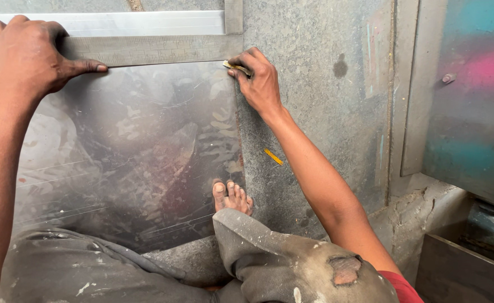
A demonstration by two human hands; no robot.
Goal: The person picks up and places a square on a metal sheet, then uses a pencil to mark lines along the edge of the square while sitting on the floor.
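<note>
A shiny metal sheet (pixel 118 140) lies flat on the grey floor. Across its far part rests a steel square ruler (pixel 157 49), its short arm (pixel 234 15) running along the sheet's right edge. My left hand (pixel 28 53) presses flat on the ruler's long blade, thumb stretched to the right. My right hand (pixel 258 78) pinches a small yellowish marking tool (pixel 235 67), its tip against the ruler's lower edge at the sheet's right corner. My bare foot (pixel 233 196) stands on the sheet's near right edge.
A short yellow pencil-like piece (pixel 273 156) lies on the concrete floor (pixel 314 112) right of the sheet. A painted metal panel (pixel 471 95) stands at the right, with a dark metal box (pixel 460 269) below it. My knees in dusty grey trousers (pixel 269 264) fill the bottom.
</note>
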